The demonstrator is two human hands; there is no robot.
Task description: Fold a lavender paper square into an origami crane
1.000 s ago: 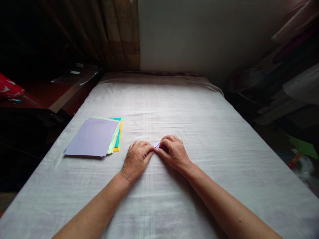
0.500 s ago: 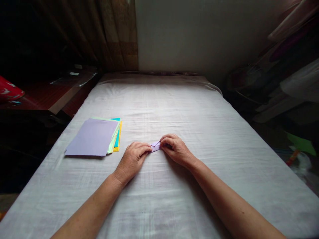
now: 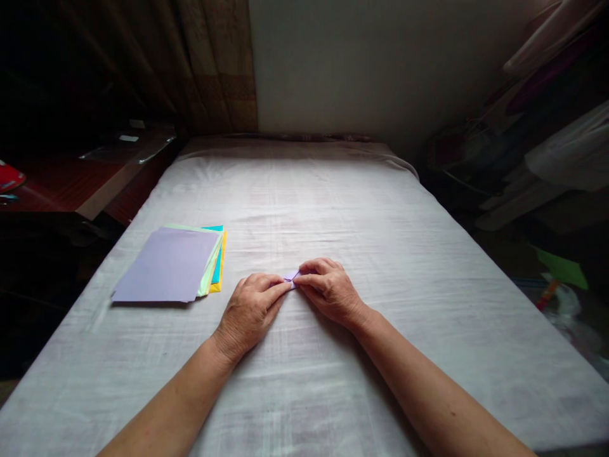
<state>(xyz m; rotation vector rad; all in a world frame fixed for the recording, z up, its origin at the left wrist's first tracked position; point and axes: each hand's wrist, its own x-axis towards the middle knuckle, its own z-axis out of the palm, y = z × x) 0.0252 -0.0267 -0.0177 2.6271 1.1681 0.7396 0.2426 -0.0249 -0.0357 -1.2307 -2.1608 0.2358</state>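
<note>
Two bare forearms are stretched over the white cloth-covered bed (image 3: 380, 209). The left hand (image 3: 250, 308) is laid knuckles up, its fingertips closed on a small folded piece of lilac paper (image 3: 290, 276), which is kept on the cloth between both hands. The paper's other end is pinched by the curled fingers of the right hand (image 3: 328, 289). Further left, well apart, a stack of flat coloured paper sheets (image 3: 171, 263), topped by a lilac one, is laid. Beyond the bed, a brown curtain (image 3: 209, 63) is hung.

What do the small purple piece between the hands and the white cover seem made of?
The small purple piece looks like thin matte paper: sharp folded edges. The white cover seems woven cloth, matte, with soft creases and faint checks.
</note>
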